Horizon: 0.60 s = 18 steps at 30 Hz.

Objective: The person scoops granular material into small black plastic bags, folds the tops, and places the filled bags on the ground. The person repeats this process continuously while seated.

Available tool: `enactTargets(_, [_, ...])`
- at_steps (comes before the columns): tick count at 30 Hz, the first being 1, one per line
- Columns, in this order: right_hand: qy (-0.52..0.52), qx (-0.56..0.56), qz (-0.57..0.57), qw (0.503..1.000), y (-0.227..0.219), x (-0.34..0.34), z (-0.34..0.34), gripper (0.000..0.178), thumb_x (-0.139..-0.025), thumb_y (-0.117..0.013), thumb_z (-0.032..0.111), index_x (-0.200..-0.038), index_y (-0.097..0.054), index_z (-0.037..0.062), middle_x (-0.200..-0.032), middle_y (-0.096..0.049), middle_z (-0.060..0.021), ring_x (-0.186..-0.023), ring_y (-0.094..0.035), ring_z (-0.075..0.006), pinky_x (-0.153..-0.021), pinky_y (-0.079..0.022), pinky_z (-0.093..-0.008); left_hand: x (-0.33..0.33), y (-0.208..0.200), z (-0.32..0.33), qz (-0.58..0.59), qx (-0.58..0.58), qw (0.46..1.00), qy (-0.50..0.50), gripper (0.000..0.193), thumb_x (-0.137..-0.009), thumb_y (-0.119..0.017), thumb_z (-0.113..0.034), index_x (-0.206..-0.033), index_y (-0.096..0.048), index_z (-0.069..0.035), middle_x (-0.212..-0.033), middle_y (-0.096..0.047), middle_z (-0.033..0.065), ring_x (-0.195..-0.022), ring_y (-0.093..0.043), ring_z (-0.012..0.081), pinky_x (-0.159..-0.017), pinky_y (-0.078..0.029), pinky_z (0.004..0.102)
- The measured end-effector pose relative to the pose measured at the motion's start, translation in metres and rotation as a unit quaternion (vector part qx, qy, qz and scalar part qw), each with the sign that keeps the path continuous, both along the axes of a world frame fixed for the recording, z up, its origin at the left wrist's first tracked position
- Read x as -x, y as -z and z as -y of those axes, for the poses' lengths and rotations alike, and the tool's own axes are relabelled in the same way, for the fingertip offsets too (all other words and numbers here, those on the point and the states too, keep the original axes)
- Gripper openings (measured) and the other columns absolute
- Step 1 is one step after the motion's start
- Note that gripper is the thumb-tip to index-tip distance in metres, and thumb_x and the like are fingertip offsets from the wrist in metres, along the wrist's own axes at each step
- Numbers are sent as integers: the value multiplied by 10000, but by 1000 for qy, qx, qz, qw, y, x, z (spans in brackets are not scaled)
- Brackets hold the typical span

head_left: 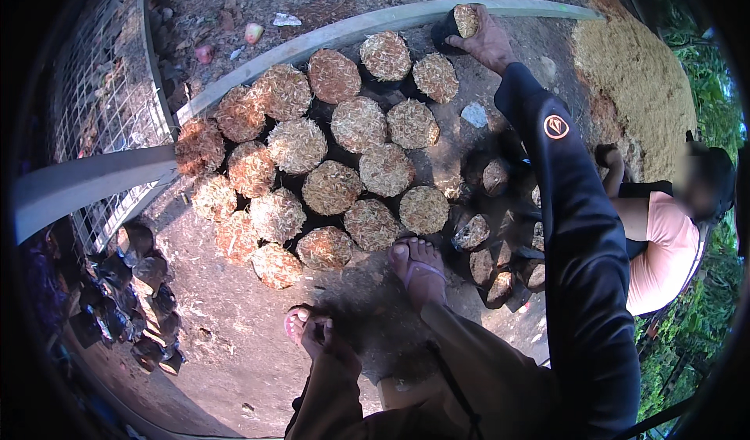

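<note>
At the far side, my right hand [486,43] is closed around a small black plastic grow bag [466,21] topped with pale chopped straw. The bag is beside the curved concrete edging, apart from the grouped bags. Low in front of me, what appears to be my left hand [318,336] hangs in shadow by my left foot; its fingers are too dim to read. Several round black bags filled with straw [359,125] stand packed together on the ground between my feet and the edging. The filled bag nearest my right hand [436,78] sits at the group's far right corner.
Smaller dark bags of soil [481,266] cluster right of my foot, partly behind my right sleeve. A person in a pink top [662,248] crouches at the right by a sawdust heap [633,80]. Concrete edging [336,37], a mesh panel [109,96] and dark bags [129,299] line the left.
</note>
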State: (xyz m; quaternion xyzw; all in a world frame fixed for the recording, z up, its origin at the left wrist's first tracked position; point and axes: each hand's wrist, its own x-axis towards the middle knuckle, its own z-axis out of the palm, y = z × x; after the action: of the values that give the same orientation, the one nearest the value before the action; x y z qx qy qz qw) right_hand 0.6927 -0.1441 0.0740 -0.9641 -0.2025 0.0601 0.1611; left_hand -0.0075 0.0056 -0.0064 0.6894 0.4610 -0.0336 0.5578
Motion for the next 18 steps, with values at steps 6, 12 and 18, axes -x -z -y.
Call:
enactTargets(6, [-29,67,-12,997,8,8,-53,959,-792,-845,420,-1539,-346,85,-1467,-435,-292,-1316,-524,-477,-1147,-459,-480,0,-1,-1,-8,2,1000,-4,182,-941,-732,-145,-1069,-689,-23,-915,-685,31,-828,-607,118,-780,-496,283])
enactTargets(12, [-53,110,-32,992,14,17,-67,906,-798,-839,377,-1522,-358,120,-1411,-468,-280,-1274,-558,-476,-1099,-488,-496,1,0,0,-3,-14,1000,-16,111,-930,-745,-134,-982,-706,-44,-844,-677,22,-792,-613,128,-773,-498,285])
enactTargets(18, [-82,89,-46,992,18,20,-68,932,-780,-837,368,-1532,-349,115,-1387,-478,-280,-1260,-561,-488,-1102,-480,-503,8,9,2,-3,-14,1000,-15,108,-928,-746,-128,-986,-709,-46,-844,-677,24,-793,-615,128,-773,-497,282])
